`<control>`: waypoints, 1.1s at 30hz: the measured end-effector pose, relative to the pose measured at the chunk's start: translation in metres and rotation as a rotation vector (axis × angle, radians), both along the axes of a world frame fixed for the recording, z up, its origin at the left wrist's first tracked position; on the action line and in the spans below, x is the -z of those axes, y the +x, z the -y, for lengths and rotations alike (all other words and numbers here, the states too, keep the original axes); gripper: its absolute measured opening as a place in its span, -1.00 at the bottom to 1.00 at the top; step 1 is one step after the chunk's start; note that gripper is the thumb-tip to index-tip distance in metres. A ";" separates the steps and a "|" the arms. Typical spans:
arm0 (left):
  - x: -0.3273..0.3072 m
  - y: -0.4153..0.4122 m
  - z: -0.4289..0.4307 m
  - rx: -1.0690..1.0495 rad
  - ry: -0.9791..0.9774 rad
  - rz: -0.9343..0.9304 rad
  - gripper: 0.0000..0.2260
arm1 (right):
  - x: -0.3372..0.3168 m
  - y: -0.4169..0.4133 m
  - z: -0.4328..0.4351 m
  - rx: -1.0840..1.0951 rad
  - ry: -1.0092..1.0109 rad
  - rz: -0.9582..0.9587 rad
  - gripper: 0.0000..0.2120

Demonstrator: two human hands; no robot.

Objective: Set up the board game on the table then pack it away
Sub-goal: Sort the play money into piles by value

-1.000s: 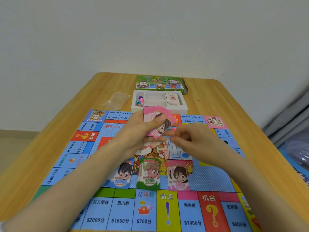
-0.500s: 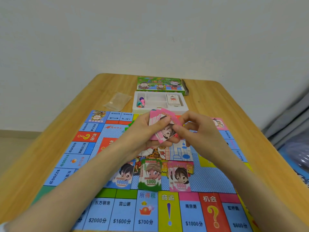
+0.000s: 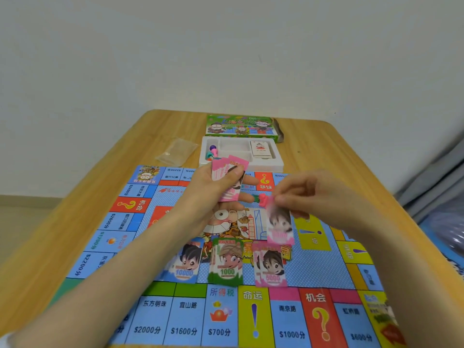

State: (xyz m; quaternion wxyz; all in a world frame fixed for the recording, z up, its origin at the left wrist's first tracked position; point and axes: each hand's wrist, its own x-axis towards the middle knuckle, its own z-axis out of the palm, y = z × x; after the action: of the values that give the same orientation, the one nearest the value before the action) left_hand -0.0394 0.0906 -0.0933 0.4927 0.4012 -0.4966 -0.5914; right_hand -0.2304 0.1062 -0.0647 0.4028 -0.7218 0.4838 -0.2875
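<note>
A colourful game board [image 3: 160, 315] lies spread on the wooden table [image 3: 75, 197]. My left hand [image 3: 213, 194] grips a fan of pink play-money notes [image 3: 227, 169] above the board's middle. My right hand [image 3: 316, 194] pinches a single pink note [image 3: 280, 227] by its top; the note hangs blurred above the board. Three piles of notes lie on the board: a blue 10000 pile [image 3: 185, 262], a green 1000 pile [image 3: 227, 262] and a pink 5000 pile [image 3: 271, 267]. The hanging note is just above and right of the pink pile.
A white plastic box insert [image 3: 276, 167] with small coloured pawns [image 3: 212, 151] and a card deck [image 3: 260, 148] sits behind the board. The green box lid [image 3: 241, 125] stands beyond it. A clear plastic bag [image 3: 177, 150] lies at the left. Wall behind; bedding at right.
My right hand has pulled one pink note off the fan and moved it right and down toward the pink 5000 pile. My left hand stays with the fan.
</note>
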 end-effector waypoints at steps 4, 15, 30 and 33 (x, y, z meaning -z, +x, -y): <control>-0.001 0.000 -0.001 0.008 -0.002 -0.003 -0.92 | 0.007 0.001 -0.001 -0.212 0.184 -0.303 -0.89; -0.001 -0.001 -0.001 0.022 0.003 0.001 -0.91 | 0.016 0.010 -0.002 -0.235 0.191 -0.377 -0.83; -0.004 -0.001 -0.003 0.023 0.015 0.000 -0.93 | 0.021 0.017 -0.003 -0.200 0.039 -0.556 -0.77; -0.004 -0.001 -0.002 0.016 0.022 -0.016 -0.93 | 0.019 0.017 -0.004 -0.180 -0.012 -0.576 -0.74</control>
State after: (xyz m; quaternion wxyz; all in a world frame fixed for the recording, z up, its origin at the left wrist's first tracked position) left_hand -0.0400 0.0931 -0.0892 0.4875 0.3979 -0.4894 -0.6037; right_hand -0.2137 0.1104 -0.0840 0.2685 -0.8160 0.5105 -0.0368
